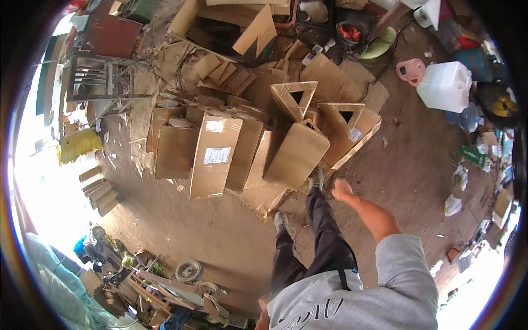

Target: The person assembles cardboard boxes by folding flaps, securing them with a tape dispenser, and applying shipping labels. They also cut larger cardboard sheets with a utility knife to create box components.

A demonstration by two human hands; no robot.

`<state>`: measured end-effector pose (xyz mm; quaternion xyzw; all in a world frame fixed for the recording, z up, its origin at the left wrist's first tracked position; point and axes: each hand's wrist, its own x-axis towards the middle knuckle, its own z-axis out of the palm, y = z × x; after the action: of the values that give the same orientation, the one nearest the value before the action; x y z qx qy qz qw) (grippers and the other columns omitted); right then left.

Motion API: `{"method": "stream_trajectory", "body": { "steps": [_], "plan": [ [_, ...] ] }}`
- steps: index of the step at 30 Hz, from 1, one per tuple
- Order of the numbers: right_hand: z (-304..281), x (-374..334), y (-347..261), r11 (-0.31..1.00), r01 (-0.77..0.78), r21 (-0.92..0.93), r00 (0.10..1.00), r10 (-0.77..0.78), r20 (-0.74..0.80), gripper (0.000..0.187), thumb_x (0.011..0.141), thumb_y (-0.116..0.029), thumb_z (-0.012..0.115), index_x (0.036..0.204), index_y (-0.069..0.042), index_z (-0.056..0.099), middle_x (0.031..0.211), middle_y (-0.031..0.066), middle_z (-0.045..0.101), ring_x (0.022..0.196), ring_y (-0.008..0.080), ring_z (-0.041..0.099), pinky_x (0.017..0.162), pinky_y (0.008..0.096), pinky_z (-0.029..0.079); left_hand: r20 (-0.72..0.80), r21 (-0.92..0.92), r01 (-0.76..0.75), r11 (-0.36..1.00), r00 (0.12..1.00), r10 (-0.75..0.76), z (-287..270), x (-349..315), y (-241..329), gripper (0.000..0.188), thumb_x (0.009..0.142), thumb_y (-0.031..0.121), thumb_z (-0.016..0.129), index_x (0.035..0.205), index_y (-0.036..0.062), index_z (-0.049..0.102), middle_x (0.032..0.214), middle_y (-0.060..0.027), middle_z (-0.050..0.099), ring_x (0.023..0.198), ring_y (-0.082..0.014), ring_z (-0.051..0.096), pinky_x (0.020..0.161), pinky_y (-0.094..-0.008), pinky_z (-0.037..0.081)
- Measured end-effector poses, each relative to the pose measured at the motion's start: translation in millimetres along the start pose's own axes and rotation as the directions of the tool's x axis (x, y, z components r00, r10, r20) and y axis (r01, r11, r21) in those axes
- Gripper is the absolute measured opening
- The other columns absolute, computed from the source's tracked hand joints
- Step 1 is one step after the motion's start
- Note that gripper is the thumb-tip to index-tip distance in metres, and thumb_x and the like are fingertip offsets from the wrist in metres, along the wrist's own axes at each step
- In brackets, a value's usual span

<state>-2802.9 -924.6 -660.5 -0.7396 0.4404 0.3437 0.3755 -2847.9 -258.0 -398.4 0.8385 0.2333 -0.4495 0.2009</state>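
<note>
Out in front of my body, my right hand (342, 190) hangs over the floor with its fingers curled into a fist, and nothing shows in it. It is nearest to an upright brown cardboard box (297, 155), apart from it. Beside that box leans a triangular cardboard piece (346, 115) with an opening, and another cardboard triangle (295, 99) stands behind. To the left, a tall cardboard box (215, 176) with a white label stands before several folded cardboards. At the lower edge only a sliver of my left hand (263, 311) shows beside my hip, its fingers hidden.
A large open carton (256, 33) lies at the back. On the right are a white plastic jug (448, 85), a pink container (411, 72) and scattered bags. A wooden frame (102, 80) stands far left, with cardboard rolls (100, 192) below it. A wheel (188, 271) lies near left.
</note>
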Motion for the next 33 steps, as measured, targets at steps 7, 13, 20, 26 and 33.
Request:
{"method": "stream_trajectory", "body": {
  "steps": [7,13,20,26,33],
  "plan": [
    [101.4,-137.4,79.5,0.991,-0.054,-0.123,0.991,0.069,0.117,0.021,0.079,-0.016,0.065,0.083,0.004,0.071,0.086,0.0256,0.070,0.086,0.0430,0.068,0.078,0.0503,0.054,0.019,-0.295,-0.213,0.932,0.973,0.228,-65.7,55.1,-22.1,0.029,0.086,0.026,0.065,0.097,0.0026,0.077,0.088,-0.0125,0.076,0.082,-0.0193,0.070,0.072,-0.0360,0.053],
    [116.2,-205.1,16.7,0.873,-0.249,0.420,0.947,0.311,-0.085,0.017,0.080,-0.014,0.062,0.083,0.001,0.071,0.086,0.0215,0.071,0.082,0.0384,0.070,0.074,0.0510,0.054,0.050,0.305,-0.412,0.858,0.907,0.418,-107.6,152.2,-5.8,0.029,0.088,0.029,0.065,0.098,0.0052,0.078,0.098,-0.0151,0.075,0.088,-0.0241,0.071,0.079,-0.0368,0.056],
    [221.4,-324.3,-98.1,0.902,-0.363,0.234,0.931,0.343,0.123,0.019,0.086,-0.023,0.070,0.079,-0.007,0.077,0.075,0.0081,0.072,0.059,0.0242,0.069,0.058,0.0364,0.056,-0.060,-0.313,-0.216,0.925,0.976,0.208,-199.8,184.3,49.0,0.023,0.090,0.013,0.066,0.103,-0.0033,0.074,0.093,-0.0128,0.076,0.083,-0.0190,0.070,0.075,-0.0335,0.056],
    [186.8,-371.1,-112.3,0.952,-0.293,-0.088,0.942,0.303,0.146,0.019,0.083,-0.025,0.069,0.081,-0.008,0.077,0.080,0.0097,0.073,0.067,0.0246,0.070,0.061,0.0391,0.056,-0.002,-0.788,-0.087,0.609,0.990,0.139,-193.6,222.3,-24.4,0.024,0.091,0.013,0.066,0.107,-0.0032,0.074,0.099,-0.0122,0.075,0.090,-0.0206,0.071,0.081,-0.0340,0.056],
    [152.4,-269.2,-306.6,0.967,-0.150,-0.205,0.975,0.179,0.130,0.021,0.080,-0.027,0.069,0.084,-0.008,0.077,0.085,0.0116,0.074,0.076,0.0252,0.072,0.064,0.0423,0.056,-0.040,-0.603,0.042,0.797,0.996,-0.083,-225.6,249.0,-35.7,0.023,0.087,0.024,0.069,0.103,0.0103,0.080,0.105,-0.0052,0.077,0.097,-0.0178,0.072,0.089,-0.0313,0.056]
  ]
}}
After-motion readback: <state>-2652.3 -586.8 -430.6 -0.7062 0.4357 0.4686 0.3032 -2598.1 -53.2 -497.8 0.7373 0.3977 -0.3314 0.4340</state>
